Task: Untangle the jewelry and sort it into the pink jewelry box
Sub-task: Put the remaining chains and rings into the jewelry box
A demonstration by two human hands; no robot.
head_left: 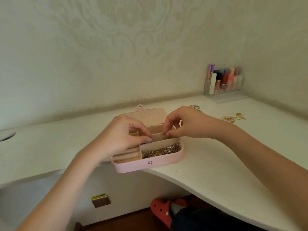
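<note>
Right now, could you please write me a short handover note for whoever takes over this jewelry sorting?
Left hand: fingers curled over the middle of the pink jewelry box, pinching something too small to identify.
Right hand: pinches a thin gold piece above the middle compartment.
Box: open at the desk edge, lid back.
Done: a heap of chains and pearl pieces lies in the front right compartment; whether it is untangled cannot be told.
Left: silver rings and gold pieces lie loose on the desk to the right. The front left ring rolls look empty.
</note>
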